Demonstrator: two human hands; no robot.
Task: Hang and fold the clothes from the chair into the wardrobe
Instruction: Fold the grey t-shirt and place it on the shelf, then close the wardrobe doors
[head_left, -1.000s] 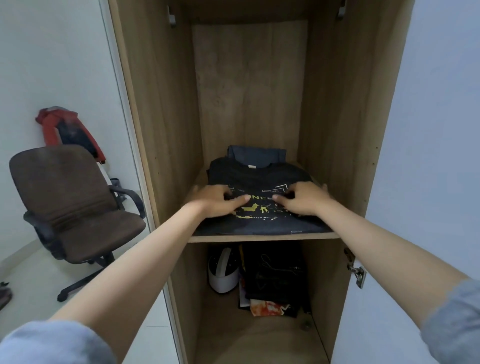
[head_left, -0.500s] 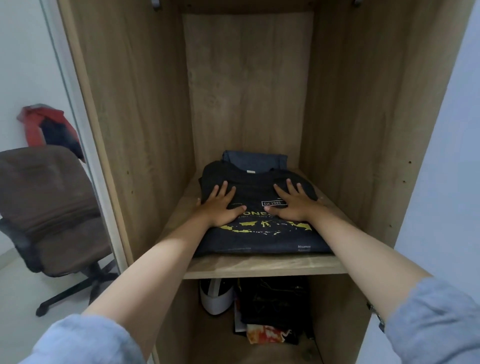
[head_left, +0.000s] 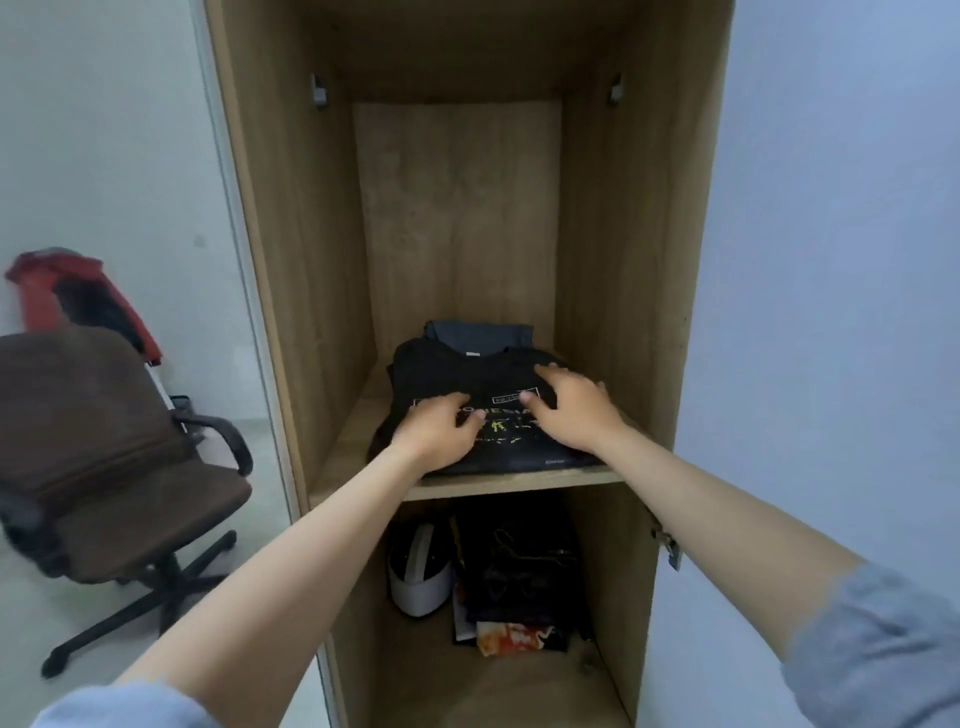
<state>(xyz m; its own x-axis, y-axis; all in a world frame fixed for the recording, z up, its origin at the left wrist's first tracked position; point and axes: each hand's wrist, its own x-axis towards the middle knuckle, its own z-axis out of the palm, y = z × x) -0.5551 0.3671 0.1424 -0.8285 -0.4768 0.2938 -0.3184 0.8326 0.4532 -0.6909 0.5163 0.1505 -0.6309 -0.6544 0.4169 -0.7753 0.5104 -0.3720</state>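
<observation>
Both hands lie on a folded black shirt (head_left: 467, 374) – left hand (head_left: 439, 428) and right hand (head_left: 574, 410), fingers loosely spread, gripping nothing – its yellow print unreadable.

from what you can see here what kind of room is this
Probably a bedroom or small home room. An open wooden wardrobe holds a folded black shirt on its shelf, a brown office chair stands to its left, and the walls are plain white.
</observation>
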